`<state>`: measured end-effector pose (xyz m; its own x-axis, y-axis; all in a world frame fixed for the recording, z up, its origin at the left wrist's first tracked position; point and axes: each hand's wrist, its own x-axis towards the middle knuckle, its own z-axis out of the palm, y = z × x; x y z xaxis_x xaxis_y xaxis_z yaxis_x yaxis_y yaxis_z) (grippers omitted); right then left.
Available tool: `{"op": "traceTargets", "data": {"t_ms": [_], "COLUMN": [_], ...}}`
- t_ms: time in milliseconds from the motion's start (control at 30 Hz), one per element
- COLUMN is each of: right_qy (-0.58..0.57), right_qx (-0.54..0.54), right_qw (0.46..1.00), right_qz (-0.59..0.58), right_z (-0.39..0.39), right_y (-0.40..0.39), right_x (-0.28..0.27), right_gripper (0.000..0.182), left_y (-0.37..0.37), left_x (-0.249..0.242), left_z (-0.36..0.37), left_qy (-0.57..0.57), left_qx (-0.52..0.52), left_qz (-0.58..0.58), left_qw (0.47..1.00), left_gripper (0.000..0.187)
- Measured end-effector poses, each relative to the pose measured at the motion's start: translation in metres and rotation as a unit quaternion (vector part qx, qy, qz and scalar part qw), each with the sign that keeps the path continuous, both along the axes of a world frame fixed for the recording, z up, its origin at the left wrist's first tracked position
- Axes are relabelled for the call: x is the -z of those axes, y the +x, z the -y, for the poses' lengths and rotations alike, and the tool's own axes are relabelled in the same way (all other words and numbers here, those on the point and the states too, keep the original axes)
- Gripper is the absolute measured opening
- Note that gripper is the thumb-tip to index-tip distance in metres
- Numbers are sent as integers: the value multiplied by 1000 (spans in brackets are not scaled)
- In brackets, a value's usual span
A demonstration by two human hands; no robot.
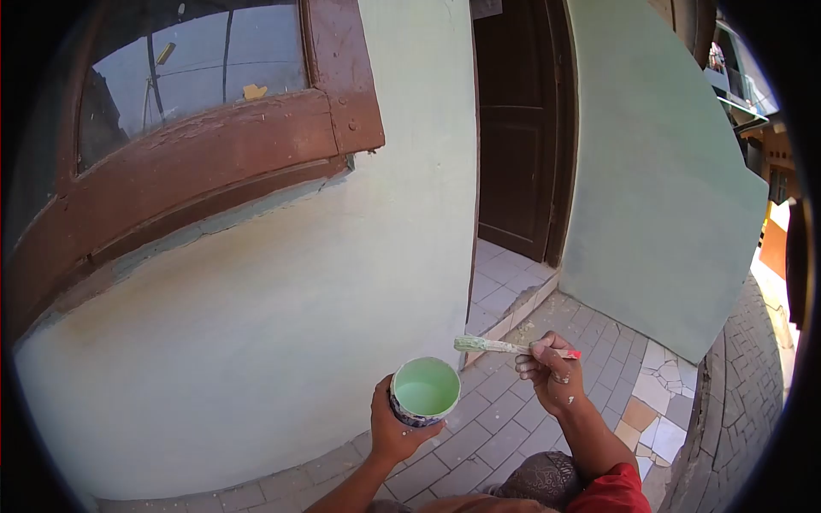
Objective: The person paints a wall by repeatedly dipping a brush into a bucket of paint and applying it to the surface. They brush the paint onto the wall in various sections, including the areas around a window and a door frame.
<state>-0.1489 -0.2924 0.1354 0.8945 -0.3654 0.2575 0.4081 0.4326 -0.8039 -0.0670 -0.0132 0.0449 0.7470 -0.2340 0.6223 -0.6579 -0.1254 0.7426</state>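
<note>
Near the bottom centre, my left hand (396, 434) is wrapped round a small cup (416, 420) that holds light green paint (425, 388). To its right, my right hand (550, 374) grips a paintbrush (511, 347) by its red-ended handle. The brush lies roughly level, its bristles coated in pale green and pointing left, above and to the right of the cup and apart from it. White specks of paint mark my right hand and wrist. Behind the cup stands a pale green wall (282, 342).
A brown window frame (231, 137) juts out at the upper left. The dark brown door (515, 128) stands beyond a tiled step (513, 321). Another green wall (658, 188) rises at the right, above grey paving (479, 427) and a strip of mixed tiles (654, 393).
</note>
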Motion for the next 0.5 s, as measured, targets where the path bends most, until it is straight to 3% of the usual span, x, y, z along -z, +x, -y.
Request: {"op": "traceTargets", "data": {"t_ms": [167, 233, 267, 333, 367, 467, 500], "right_qy": [-41, -108, -98, -112, -105, -232, -227], "right_qx": [-50, -31, -50, -37, -59, -5, -15], "right_qw": [997, 994, 993, 992, 992, 969, 971], "right_qz": [-52, -1, -32, 45, 20, 80, 75], "right_z": [-5, 0, 2, 6, 6, 12, 14], "right_y": [-1, 2, 2, 5, 3, 8, 12], "right_x": [14, 18, 19, 19, 20, 30, 34], "right_gripper": [17, 17, 17, 17, 17, 21, 21], "left_y": [-10, -9, -9, -4, -5, -2, -1], "left_x": [4, 0, -2, -8, -9, -16, -15], "left_z": [-16, -19, -21, -25, -23, -12, -7], "left_qy": [26, 29, 41, 111, 118, 153, 166], "left_qx": [-40, -54, -59, -80, -96, -102, -106], "left_qz": [-37, -50, -52, -21, -50, 1, 10], "left_qw": [998, 997, 996, 990, 987, 983, 980], "left_gripper": [104, 105, 106, 109, 109, 114, 115]}}
